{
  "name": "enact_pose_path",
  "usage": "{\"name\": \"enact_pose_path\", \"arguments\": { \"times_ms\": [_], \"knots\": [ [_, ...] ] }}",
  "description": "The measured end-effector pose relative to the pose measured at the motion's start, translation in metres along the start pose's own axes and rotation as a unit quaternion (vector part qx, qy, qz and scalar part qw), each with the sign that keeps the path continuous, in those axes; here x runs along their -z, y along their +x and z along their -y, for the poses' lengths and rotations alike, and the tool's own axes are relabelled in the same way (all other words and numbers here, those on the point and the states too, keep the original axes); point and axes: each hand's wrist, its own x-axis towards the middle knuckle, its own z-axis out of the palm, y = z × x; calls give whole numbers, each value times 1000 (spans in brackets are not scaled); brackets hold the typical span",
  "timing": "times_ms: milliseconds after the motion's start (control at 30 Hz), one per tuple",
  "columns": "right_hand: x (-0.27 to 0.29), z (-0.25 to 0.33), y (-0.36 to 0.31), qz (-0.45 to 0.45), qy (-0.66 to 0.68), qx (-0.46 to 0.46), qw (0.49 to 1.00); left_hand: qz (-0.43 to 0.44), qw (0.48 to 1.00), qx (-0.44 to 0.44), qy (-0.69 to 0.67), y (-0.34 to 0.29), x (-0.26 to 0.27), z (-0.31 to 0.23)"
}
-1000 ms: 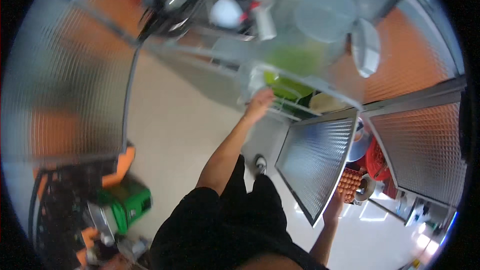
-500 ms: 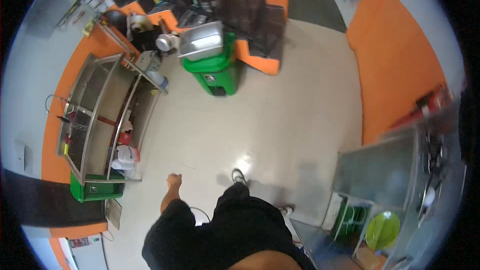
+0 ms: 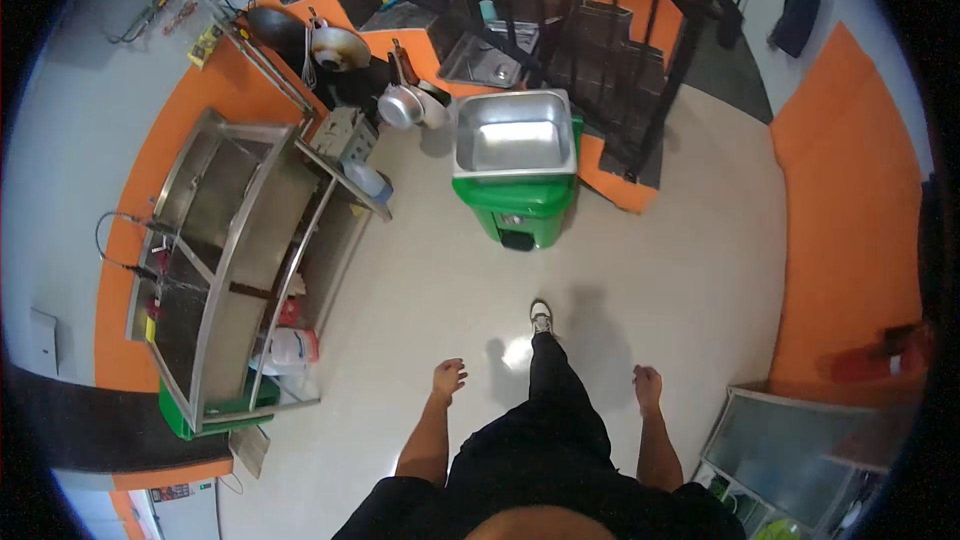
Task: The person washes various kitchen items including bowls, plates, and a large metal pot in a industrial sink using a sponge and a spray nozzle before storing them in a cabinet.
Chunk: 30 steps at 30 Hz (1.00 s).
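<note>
My left hand (image 3: 449,378) hangs over the floor with nothing in it, its fingers loosely bent and slightly apart. Out to the other side, my right hand (image 3: 648,386) is also free, with relaxed, half-curled fingers. Neither one touches anything. Ahead of me a steel pan (image 3: 515,135), deep and rectangular, rests on the lid of a green pedal bin (image 3: 515,198). The pan looks bare inside. Both hands are well short of the bin.
A steel sink unit (image 3: 235,280) runs along the left wall. Pots (image 3: 402,107) hang beside the dark stairs (image 3: 610,50) at the back. A glass-topped steel counter (image 3: 790,440) stands at the lower right, below an orange wall (image 3: 840,220). One shoe (image 3: 541,316) is forward on the pale floor.
My view has swung, and the bin with its pan now appears lower and farther right. My right hand has come into sight. A leg is stretched forward.
</note>
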Motion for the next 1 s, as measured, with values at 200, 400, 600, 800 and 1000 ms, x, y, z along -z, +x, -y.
{"name": "enact_pose_path", "arguments": {
  "times_ms": [200, 400, 600, 800, 1000],
  "knots": [
    [-262, 279, 143, 79, -135, 250, 956, -61, 998, -26, 15, 71, 34, -156],
    [-523, 493, 297, 145, -234, 433, 858, -105, 983, -139, -63, 183, 59, -366],
    [-709, 540, 484, 24, -511, 364, 779, 54, 969, -197, -140, 379, -11, -571],
    [-782, 518, 570, 15, -573, 271, 773, 174, 963, -123, -165, 476, -96, -671],
    [-788, 488, 649, -193, -544, 444, 685, 261, 949, -5, -176, 503, -135, -709]
  ]
}}
